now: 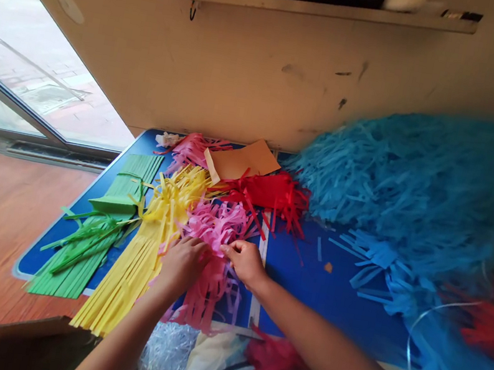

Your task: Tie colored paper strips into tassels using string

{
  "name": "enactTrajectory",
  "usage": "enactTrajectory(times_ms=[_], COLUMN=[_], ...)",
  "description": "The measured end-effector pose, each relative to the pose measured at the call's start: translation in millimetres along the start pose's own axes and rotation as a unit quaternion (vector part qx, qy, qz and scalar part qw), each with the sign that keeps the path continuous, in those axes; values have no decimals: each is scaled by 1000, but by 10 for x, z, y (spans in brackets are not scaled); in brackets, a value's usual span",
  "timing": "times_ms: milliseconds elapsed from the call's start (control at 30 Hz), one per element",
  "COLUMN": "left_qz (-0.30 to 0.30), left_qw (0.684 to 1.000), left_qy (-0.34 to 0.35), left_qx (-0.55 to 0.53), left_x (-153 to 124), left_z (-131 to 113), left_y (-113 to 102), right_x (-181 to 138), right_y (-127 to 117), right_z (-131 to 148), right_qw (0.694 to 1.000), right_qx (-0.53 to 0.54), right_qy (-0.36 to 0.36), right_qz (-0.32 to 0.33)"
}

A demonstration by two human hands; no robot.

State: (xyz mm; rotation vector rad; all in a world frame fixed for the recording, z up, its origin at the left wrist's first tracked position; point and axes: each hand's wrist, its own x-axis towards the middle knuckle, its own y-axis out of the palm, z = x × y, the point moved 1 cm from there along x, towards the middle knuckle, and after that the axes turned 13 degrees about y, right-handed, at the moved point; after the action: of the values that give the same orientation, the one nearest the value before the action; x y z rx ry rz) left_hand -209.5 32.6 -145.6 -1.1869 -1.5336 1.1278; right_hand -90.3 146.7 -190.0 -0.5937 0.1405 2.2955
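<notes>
A fringe of pink tissue paper point(220, 225) lies cut into strips on the blue table, with both hands at its middle. My left hand point(187, 261) is closed on its left side, the fingertips partly hidden by the paper. From the right, my right hand point(244, 261) pinches the paper between thumb and forefinger. Yellow tissue paper fringe point(131, 267) lies just left of my left hand. Beyond it are green paper strips point(71, 272) with a loose green bunch on top. Red tissue paper fringe point(269, 192) sits behind the pink one.
The blue table point(304, 295) stands against a tan wall. A folded orange sheet point(246, 158) lies at the back. Blue paper fringe point(417, 188) is heaped at right. A shelf point(332, 13) juts out above. A cardboard box point(35, 342) is at lower left, near a glass door point(51, 76).
</notes>
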Motion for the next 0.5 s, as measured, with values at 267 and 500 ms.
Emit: enactTrajectory(times_ms=[267,500], left_qz=[-39,-77], left_qw=[998,993], left_qy=[37,65], left_qx=[14,61], left_x=[-7,5], left_z=[149,48], left_y=[-134,-149], right_x=[39,-31], right_y=[-363,-185], right_z=[71,98], right_qw=[1000,997], right_qx=[-10,11], right_qy=[8,68], right_qz=[-2,34])
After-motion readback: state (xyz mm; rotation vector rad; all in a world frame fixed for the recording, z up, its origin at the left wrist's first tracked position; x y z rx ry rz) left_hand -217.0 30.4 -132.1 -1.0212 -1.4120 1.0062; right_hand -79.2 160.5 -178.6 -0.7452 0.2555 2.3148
